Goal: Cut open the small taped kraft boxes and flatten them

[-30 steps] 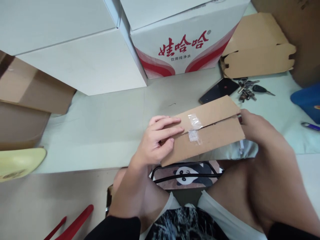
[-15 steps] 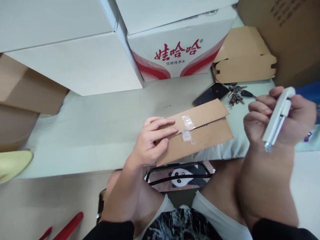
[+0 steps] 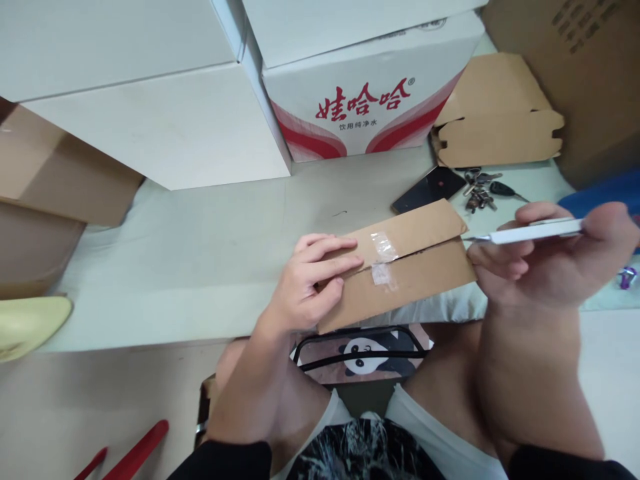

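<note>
A small brown cardboard box (image 3: 420,273) lies tilted at the near edge of the pale green surface. Clear tape (image 3: 384,248) sits on it, split along the lid seam. My left hand (image 3: 313,277) grips the box's left end, fingers over the top and thumb on the near side. In my right hand (image 3: 555,257) is a slim white utility knife (image 3: 530,232), held level between thumb and fingers. Its metal tip points left, at the right end of the seam; whether it touches the cardboard I cannot tell.
Behind the box lie a dark phone (image 3: 429,189) and a bunch of keys (image 3: 481,190). An open cardboard carton (image 3: 500,140) is at the back right. White boxes (image 3: 165,127) and a red-and-white printed carton (image 3: 370,107) stand at the back.
My right hand has turned and come left and down, bringing the utility knife from upright to level beside the box's right end. My left hand keeps its hold.
</note>
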The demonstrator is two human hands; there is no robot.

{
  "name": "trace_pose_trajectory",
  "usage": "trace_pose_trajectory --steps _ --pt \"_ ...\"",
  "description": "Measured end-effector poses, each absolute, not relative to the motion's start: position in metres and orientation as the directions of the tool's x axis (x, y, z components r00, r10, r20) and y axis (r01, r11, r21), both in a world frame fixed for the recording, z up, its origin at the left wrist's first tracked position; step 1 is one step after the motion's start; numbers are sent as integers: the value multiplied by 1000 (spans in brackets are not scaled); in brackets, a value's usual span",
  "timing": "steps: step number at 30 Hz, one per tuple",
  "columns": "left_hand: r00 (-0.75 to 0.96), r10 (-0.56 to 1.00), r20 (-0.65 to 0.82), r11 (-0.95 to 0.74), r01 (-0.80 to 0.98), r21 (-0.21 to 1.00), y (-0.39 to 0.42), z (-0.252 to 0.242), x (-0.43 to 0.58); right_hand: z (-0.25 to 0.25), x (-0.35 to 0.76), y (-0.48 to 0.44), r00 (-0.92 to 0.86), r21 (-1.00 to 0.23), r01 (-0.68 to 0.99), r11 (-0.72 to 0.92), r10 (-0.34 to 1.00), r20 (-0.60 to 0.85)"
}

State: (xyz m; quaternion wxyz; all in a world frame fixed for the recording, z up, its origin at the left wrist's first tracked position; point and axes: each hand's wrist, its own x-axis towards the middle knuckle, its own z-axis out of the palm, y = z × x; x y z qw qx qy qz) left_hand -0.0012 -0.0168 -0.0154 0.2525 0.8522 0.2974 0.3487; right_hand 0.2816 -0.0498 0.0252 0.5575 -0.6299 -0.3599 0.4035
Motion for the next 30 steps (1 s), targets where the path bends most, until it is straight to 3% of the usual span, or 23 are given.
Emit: trace_pose_trajectory --steps 3,7,9,13,16,21,25,28,30 --pt "594 662 457 -717 326 616 -17 -15 -1 26 282 -58 429 -996 -20 -84 899 -84" --pt "606 642 469 -737 320 595 -17 -17 -2 25 273 -63 306 -938 -215 273 931 201" --pt "609 637 473 -742 316 592 -17 -18 -2 25 264 -65 255 -901 -250 355 922 292" --pt "610 621 492 -752 288 592 -17 -21 -3 30 247 -72 127 -935 -286 208 976 178" --pt "619 611 494 -756 271 596 -16 -21 -4 30 244 -73 185 -953 -267 140 978 92" --pt "574 680 457 -672 238 701 -21 -19 -6 25 248 -67 27 -968 -207 142 990 139" --pt "439 803 403 -498 124 858 -25 -18 -11 28 240 -73 184 -974 -220 57 983 16" --pt "379 834 402 -468 99 878 -25 -17 -13 30 236 -76 193 -967 -251 31 981 -18" --pt "431 807 404 -507 153 848 -25 -14 -12 29 236 -74 183 -964 -261 38 983 -11"
